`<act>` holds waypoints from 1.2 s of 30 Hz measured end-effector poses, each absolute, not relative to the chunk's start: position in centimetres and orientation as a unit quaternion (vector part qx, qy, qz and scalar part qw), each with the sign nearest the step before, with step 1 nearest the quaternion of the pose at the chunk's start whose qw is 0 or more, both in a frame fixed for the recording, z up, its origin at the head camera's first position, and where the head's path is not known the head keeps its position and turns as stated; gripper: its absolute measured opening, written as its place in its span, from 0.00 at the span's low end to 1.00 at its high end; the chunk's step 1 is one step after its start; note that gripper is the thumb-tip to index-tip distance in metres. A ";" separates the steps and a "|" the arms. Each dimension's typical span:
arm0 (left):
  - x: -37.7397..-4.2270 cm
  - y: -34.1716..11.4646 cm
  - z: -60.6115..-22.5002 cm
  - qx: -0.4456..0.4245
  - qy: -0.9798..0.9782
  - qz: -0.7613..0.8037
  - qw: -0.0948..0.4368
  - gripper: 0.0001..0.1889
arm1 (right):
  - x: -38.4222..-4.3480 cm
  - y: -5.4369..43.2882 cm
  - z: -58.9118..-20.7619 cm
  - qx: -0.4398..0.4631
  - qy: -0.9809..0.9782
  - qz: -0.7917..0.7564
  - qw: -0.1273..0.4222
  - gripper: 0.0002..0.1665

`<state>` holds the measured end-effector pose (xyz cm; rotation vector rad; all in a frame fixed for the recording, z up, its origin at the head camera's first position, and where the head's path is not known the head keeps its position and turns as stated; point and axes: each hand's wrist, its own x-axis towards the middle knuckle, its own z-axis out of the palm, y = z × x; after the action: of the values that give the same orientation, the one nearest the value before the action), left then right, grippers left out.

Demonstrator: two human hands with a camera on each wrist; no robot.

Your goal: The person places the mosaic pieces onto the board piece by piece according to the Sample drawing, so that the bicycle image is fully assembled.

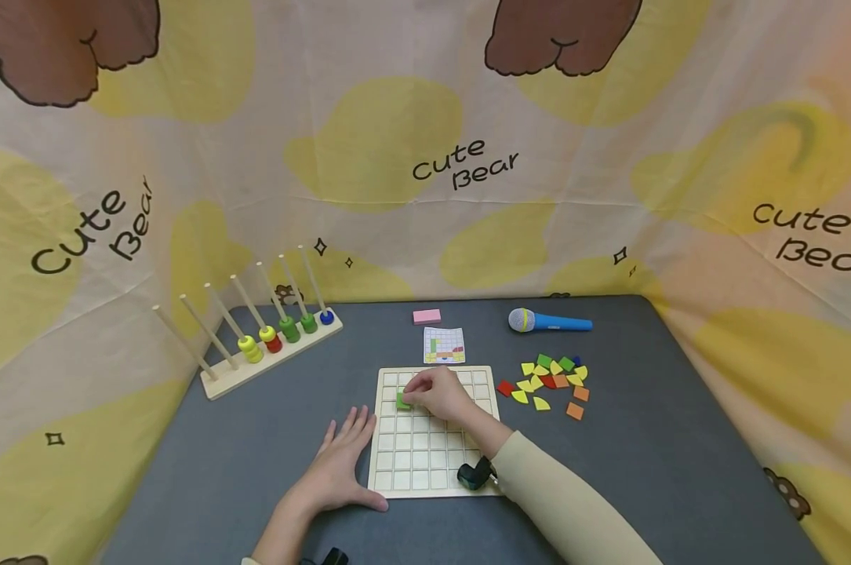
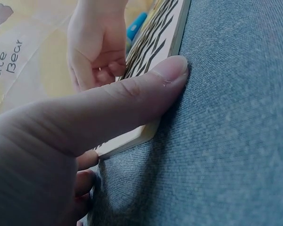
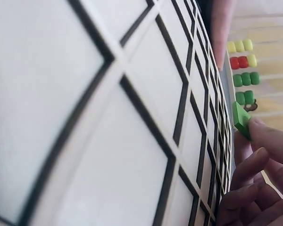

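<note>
A wooden grid board (image 1: 393,461) with white square cells lies in front of the person. The right hand (image 1: 438,392) is over its upper left part, pinching a green square tile (image 3: 241,120) between thumb and fingers. From above, green (image 1: 401,400) shows just left of those fingertips, partly covered by them. The left hand (image 1: 336,463) lies at the board's left side with fingers spread and straight. Its thumb (image 2: 132,96) reaches across the near left corner, touching the board's edge in the left wrist view, while the other fingers run along the left edge.
Right of the board lie several loose yellow, orange, red, green and blue tiles (image 1: 541,404). Behind it are a printed pattern card (image 1: 444,346) and a pink block (image 1: 427,316). A blue toy microphone (image 1: 562,322) lies back right; a peg stand with beads (image 1: 227,382) stands back left.
</note>
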<state>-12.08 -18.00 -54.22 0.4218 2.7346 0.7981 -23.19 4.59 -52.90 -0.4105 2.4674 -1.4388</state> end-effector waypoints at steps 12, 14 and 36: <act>-12.0 -17.9 -54.3 0.142 0.942 0.274 0.134 0.75 | -22.7 4.2 -52.8 -0.167 0.876 -0.435 0.121 0.04; -12.0 -17.9 -54.3 0.143 0.942 0.273 0.133 0.75 | -22.5 4.1 -52.6 -0.174 0.879 -0.428 0.118 0.04; -12.1 -17.9 -54.6 0.138 0.946 0.263 0.132 0.76 | -22.6 4.7 -52.0 -0.168 0.878 -0.436 0.107 0.05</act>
<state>-12.08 -17.93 -54.59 0.4020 2.7457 0.7622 -22.60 4.75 -52.03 -0.4935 2.5831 -1.2836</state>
